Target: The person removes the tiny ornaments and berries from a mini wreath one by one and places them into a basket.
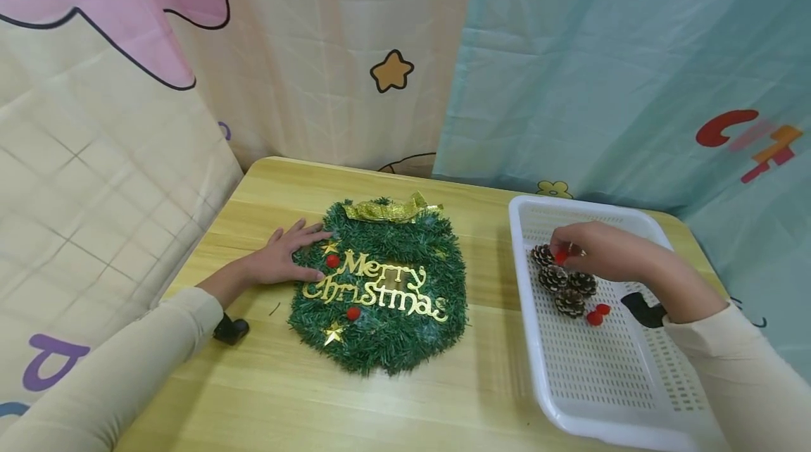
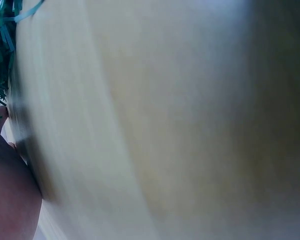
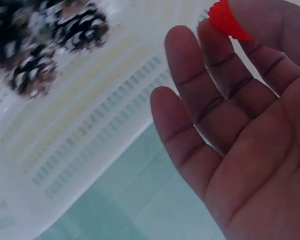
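Observation:
A green tinsel wreath (image 1: 380, 346) lies on the wooden table, bearing gold "Merry Christmas" lettering (image 1: 380, 290), gold stars (image 1: 333, 333), two small red balls (image 1: 353, 313) and a gold bow (image 1: 386, 210). On its left edge rests my left hand (image 1: 285, 258), fingers spread. My right hand (image 1: 592, 249), over the white basket (image 1: 535, 360), pinches a small red ball (image 3: 225, 21) between thumb and fingers. Several pine cones (image 1: 570, 303) with white-tipped scales sit below that hand. Beside them in the basket lie more red balls (image 1: 595, 318).
The basket stands at the table's right side, with slotted walls and a raised rim. Near my left forearm is a black object (image 1: 231, 331), partly hidden by the sleeve. Printed curtains (image 1: 342, 51) hang behind the table (image 1: 481, 381) and at both sides.

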`<state>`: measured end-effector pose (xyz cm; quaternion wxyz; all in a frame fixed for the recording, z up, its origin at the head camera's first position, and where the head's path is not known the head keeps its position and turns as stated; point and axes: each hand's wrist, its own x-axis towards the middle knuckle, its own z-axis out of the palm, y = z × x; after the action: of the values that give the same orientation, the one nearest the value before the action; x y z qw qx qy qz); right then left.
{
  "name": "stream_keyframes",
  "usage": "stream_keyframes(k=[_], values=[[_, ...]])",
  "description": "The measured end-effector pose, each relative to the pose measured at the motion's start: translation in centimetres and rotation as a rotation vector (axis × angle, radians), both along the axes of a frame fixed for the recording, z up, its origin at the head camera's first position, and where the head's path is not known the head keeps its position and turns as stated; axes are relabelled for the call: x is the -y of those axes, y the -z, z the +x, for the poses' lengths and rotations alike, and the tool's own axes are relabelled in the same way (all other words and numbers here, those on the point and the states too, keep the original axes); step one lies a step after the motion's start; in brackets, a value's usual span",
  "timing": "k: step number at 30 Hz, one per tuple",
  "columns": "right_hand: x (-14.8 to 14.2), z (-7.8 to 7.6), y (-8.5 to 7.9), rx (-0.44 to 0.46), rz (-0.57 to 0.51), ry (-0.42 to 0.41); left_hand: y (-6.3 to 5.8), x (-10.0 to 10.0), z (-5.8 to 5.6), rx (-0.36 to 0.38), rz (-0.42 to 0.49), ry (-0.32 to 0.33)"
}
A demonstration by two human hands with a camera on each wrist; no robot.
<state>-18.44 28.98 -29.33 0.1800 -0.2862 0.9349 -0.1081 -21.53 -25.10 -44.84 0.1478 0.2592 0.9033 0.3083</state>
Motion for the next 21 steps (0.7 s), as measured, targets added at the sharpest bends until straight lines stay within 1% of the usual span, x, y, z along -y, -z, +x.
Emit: stream_keyframes(k=[4,6,9,13,17,21], values=[[-2.1,0.3,0.8,-0.003,0.013,0.026,0.0,0.0,0.0,0.002,-0.001,0.002],[-3.0,0.3,1.2,0.006,0.026,0.054,0.0,-0.1,0.0,0.0,0.002,0.002],[-4.0,0.2,2.0,0.024,0.04,0.098,0.0,0.0,0.0,0.0,0.007,-0.001],[-5.2,0.1,2.6,0.028,0.035,0.13,0.1,0.0,0.0,-0.002,0.0,-0.003],[-6.2,0.1,3.1,0.031,0.036,0.138,0.1,0.1,0.0,-0.006,-0.002,-0.005],[-7.0,0.1,3.8,0.056,0.05,0.138,0.2,0.1,0.0,-0.004,0.003,-0.005]])
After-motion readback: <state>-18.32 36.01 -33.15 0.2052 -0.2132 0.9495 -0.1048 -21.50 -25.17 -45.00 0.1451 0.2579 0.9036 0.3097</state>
